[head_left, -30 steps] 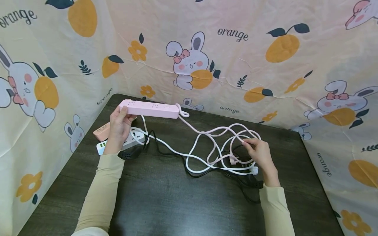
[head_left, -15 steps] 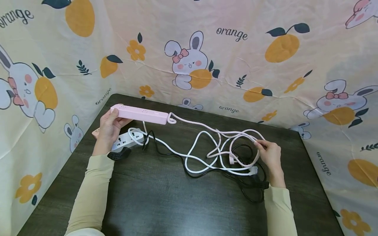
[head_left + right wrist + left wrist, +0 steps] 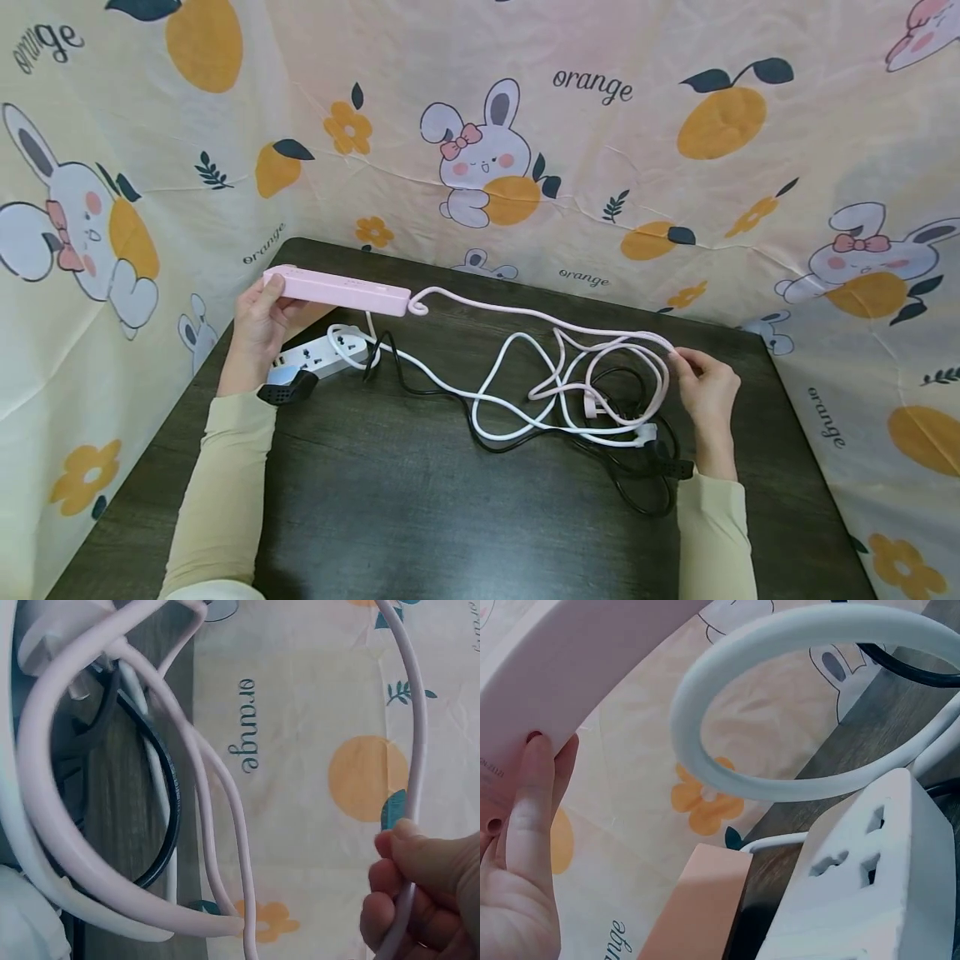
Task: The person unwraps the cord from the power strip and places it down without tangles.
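Observation:
My left hand (image 3: 257, 327) grips the left end of a pink power strip (image 3: 337, 290), lifted above the table's back left. In the left wrist view the fingers (image 3: 531, 810) lie against the strip's underside. A pink cord (image 3: 510, 312) runs from the strip's right end to my right hand (image 3: 705, 385), which pinches it between thumb and curled fingers. Beyond that grip the cord loops back into a tangle with a white cord (image 3: 450, 386) and a black cord (image 3: 480, 433). The pink plug (image 3: 591, 406) sits inside the loops.
A white power strip (image 3: 318, 357) lies below my left hand, and an orange-pink block (image 3: 697, 904) beside it is mostly hidden in the head view. A white plug (image 3: 645, 434) rests at the tangle's right. Printed cloth (image 3: 480, 125) rises behind the dark table (image 3: 465, 517).
Both hands have moved apart, the left one leftward with the pink power strip, the right one rightward with the pink cord. The stretch of cord between them has straightened out.

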Demonstrator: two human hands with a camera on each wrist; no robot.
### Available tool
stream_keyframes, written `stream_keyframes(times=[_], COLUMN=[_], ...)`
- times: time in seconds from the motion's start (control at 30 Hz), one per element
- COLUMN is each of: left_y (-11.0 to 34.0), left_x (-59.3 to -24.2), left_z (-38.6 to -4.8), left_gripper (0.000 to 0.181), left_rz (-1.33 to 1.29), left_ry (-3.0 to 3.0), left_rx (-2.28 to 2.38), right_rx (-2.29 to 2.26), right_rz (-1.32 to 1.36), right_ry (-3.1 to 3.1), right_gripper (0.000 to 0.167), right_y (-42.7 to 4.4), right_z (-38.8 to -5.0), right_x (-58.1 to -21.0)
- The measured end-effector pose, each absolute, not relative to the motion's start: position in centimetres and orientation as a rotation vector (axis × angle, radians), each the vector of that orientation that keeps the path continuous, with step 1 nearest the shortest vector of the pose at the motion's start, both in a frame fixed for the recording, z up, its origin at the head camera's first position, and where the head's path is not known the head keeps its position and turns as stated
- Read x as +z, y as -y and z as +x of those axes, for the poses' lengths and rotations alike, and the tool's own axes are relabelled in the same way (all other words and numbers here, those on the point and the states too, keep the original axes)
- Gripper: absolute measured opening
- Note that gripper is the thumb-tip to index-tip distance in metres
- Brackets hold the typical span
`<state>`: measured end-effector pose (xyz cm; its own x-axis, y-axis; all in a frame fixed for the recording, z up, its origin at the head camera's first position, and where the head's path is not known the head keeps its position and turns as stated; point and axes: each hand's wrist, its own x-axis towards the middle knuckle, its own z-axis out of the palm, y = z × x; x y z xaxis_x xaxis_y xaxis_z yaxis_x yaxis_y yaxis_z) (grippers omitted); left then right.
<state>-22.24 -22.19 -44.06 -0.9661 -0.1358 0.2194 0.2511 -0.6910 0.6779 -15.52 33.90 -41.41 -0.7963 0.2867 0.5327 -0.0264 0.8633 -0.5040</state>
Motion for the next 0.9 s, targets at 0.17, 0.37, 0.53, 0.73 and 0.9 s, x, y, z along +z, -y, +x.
stream_keyframes(times=[0.17,0.37,0.53,0.73,0.9], left_y=[22.3,22.8,23.4,24.3,24.8], left_x=[-43.8,-43.8,-44.0,-44.4,-44.9], left_z=[-22.5,-22.8,-22.6,-22.2,-21.8], left_gripper=[0.013,0.012,0.012,0.012,0.014], left_rz=[-0.221,-0.196,-0.164,-0.122,-0.107], left_ry=[1.164,1.217,1.208,1.170,1.152], left_rx=[-2.638,-2.571,-2.543,-2.563,-2.552], right_rx=[0.732,0.763,0.783,0.779,0.779], right_rz=[-0.254,-0.338,-0.373,-0.370,-0.352], right_ry=[2.323,2.315,2.335,2.340,2.362], right_gripper=[0.015,0.016,0.017,0.018,0.016], right_y=[-33.9,-34.2,-34.5,-34.9,-35.1], right_z=[-15.3,-14.7,-14.6,-14.3,-13.9], right_x=[-41.3,-41.6,-42.2,-42.4,-42.5])
